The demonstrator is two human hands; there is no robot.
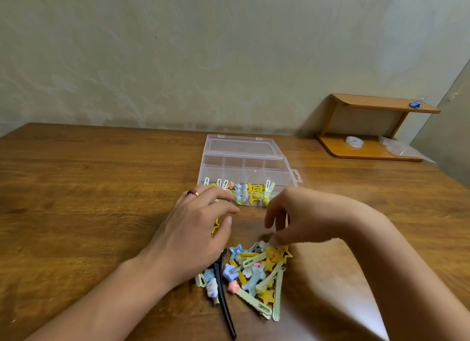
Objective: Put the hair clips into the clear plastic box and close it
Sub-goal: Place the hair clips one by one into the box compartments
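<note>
arms: bare, no sleeves | left grip [195, 228]: red-and-gold ring [193, 193]

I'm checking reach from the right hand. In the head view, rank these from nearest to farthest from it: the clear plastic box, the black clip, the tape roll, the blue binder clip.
From the right hand:
1. Clear plastic box, just beyond the hand.
2. Black clip, lower left, near the person.
3. Tape roll, far right, on the wooden stand's base.
4. Blue binder clip, farthest, on the stand's top shelf.

wooden table [76, 178] | on it: clear box [245, 174], hair clips pile [254, 274], small shelf [368, 147]
</note>
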